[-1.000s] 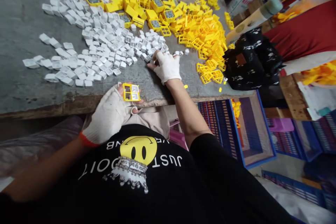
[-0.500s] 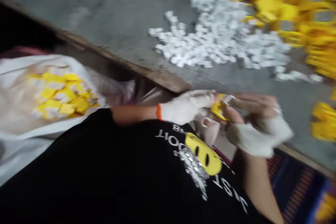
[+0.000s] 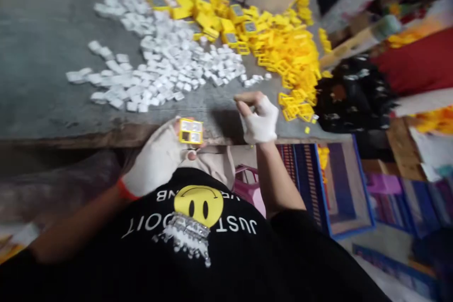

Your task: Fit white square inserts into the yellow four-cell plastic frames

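Observation:
In a white glove with an orange cuff, my left hand [image 3: 155, 155] holds a small yellow frame [image 3: 191, 131] near the table's front edge. The frame is divided into cells; three look white or silvery and one is dark. My right hand [image 3: 260, 118], gloved with bare fingertips, is over the front of the table. Its thumb and forefinger are pinched close together, and anything between them is too small to make out. Beyond the hands, many small white square pieces [image 3: 159, 66] lie spread on the grey table [image 3: 42, 56].
A heap of yellow frames [image 3: 290, 56] lies to the right of the white pieces, some with grey panels. A black plastic bag [image 3: 354, 94] sits at the table's right. Below stand a blue-edged crate [image 3: 345, 188] and a pink stool [image 3: 249, 188].
My view has swung right. My hands were together at the yellow frame; now my right hand is apart from it, over the table. My left hand still holds the frame.

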Available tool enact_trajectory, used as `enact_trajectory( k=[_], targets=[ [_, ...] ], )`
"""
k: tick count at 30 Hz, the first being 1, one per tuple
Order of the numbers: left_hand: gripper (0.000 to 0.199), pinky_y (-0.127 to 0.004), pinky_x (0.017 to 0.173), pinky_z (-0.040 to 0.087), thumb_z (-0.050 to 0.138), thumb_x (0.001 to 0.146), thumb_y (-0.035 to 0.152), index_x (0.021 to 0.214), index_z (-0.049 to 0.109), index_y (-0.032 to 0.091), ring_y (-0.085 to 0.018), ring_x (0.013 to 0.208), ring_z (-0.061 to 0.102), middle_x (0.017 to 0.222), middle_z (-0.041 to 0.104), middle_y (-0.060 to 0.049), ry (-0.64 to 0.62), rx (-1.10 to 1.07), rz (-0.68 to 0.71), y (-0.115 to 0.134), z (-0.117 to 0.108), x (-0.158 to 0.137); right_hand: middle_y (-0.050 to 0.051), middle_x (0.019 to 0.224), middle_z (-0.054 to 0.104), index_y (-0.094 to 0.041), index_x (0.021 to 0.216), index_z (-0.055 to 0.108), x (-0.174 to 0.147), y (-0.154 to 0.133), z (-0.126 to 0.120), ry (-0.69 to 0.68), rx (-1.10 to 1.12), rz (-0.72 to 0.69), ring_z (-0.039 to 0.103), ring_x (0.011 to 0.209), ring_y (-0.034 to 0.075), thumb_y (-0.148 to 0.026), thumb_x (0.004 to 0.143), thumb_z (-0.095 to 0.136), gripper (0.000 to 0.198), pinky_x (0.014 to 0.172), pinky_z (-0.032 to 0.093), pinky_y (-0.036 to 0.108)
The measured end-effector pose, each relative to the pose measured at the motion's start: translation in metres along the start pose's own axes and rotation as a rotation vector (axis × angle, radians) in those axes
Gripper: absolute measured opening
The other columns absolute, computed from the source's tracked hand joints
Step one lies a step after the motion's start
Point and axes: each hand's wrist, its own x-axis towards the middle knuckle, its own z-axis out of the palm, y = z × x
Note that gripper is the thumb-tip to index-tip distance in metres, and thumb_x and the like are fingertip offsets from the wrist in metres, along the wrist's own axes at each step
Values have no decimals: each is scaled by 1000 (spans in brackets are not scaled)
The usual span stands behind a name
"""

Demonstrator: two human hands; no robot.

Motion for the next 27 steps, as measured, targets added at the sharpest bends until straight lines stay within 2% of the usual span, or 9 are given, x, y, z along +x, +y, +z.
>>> enact_trajectory(
  k=[2, 5, 8, 11, 14, 17, 21, 24, 27],
  targets=[
    [18, -28, 68, 64, 79, 118, 39, 122, 83, 22, -22, 86, 83, 117, 91, -9, 92, 97, 5, 13, 8, 5, 6, 108, 93, -27, 107, 90, 26, 30, -5, -28, -121, 147, 84, 102, 28, -33, 103, 74, 18, 102, 71, 47],
    [15, -26, 63, 63, 71, 120, 35, 114, 79, 24, -21, 80, 83, 116, 91, -8, 225, 185, 48, 22, 26, 4, 9, 124, 93, -25, 122, 90, 54, 45, 0, -160, -315, 199, 84, 117, 31, -18, 101, 73, 28, 115, 66, 51],
    [20, -26, 61, 63, 64, 122, 31, 113, 80, 22, -20, 77, 82, 119, 91, -9, 308, 218, 73, 24, 38, 4, 14, 138, 92, -26, 139, 86, 70, 36, 17, -312, -488, 155, 81, 135, 38, -20, 108, 75, 34, 126, 58, 61],
    [21, -25, 62, 64, 65, 123, 31, 115, 82, 21, -19, 80, 82, 124, 91, -10, 303, 265, 78, 25, 38, 9, 15, 136, 92, -27, 137, 83, 81, 31, 32, -348, -558, 149, 78, 141, 43, -26, 112, 76, 26, 132, 50, 69],
    [17, -27, 66, 66, 70, 121, 33, 118, 83, 22, -19, 83, 83, 128, 90, -10, 268, 274, 59, 26, 34, 12, 11, 126, 92, -25, 123, 83, 85, 32, 35, -303, -496, 191, 81, 130, 39, -25, 111, 74, 14, 132, 52, 68],
    [18, -28, 66, 66, 68, 123, 33, 118, 80, 21, -20, 83, 83, 126, 90, -11, 272, 251, 51, 25, 32, 11, 6, 106, 90, -23, 105, 81, 80, 31, 28, -307, -319, 324, 80, 105, 30, -24, 105, 76, 5, 110, 64, 48],
    [14, -28, 65, 63, 68, 123, 31, 120, 80, 22, -22, 83, 85, 118, 89, -9, 226, 237, 80, 21, 34, 9, -1, 81, 80, -23, 90, 79, 59, 29, 16, -394, -136, 433, 73, 85, 23, -31, 102, 80, 14, 88, 61, 36],
    [18, -28, 63, 62, 64, 125, 29, 119, 79, 22, -23, 84, 87, 114, 89, -8, 233, 222, 85, 17, 36, 6, -1, 86, 84, -22, 102, 85, 41, 31, 10, -333, -101, 423, 76, 88, 22, -31, 107, 74, 15, 93, 65, 37],
    [23, -26, 61, 60, 59, 127, 27, 114, 77, 21, -22, 81, 86, 108, 88, -7, 277, 225, 97, 16, 40, 3, 6, 115, 94, -20, 129, 88, 26, 34, 0, -240, -102, 302, 84, 107, 26, -17, 106, 69, 29, 107, 68, 42]
  ],
)
